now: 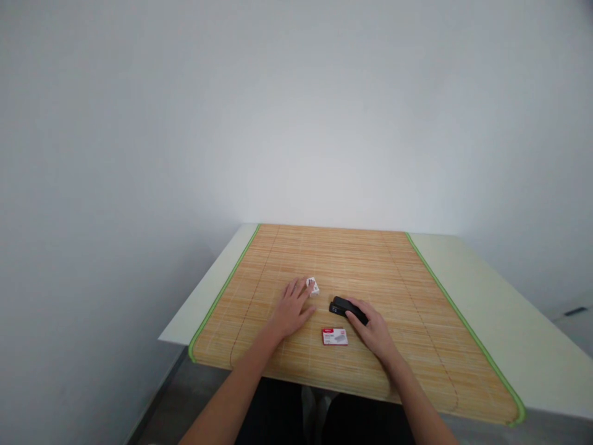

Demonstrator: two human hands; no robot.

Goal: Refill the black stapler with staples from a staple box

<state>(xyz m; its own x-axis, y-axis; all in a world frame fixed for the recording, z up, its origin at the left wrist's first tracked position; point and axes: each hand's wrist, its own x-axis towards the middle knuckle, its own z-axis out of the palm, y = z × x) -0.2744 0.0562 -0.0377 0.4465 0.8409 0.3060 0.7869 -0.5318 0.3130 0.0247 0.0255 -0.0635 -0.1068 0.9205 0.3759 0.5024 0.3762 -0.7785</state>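
My right hand is closed around a black stapler that lies on the bamboo mat, its front end pointing left. My left hand rests with spread fingers to the left of it. A small white item with dark and red print, perhaps a little box or folded paper, lies at the left index fingertip; I cannot tell whether the finger presses on it. Between my two forearms, nearer to me, a flat red and white staple box lies printed side up.
The bamboo mat with green edging covers the middle of a white table. The table's far edge meets a plain wall. At the near edge the mat hangs just above my legs.
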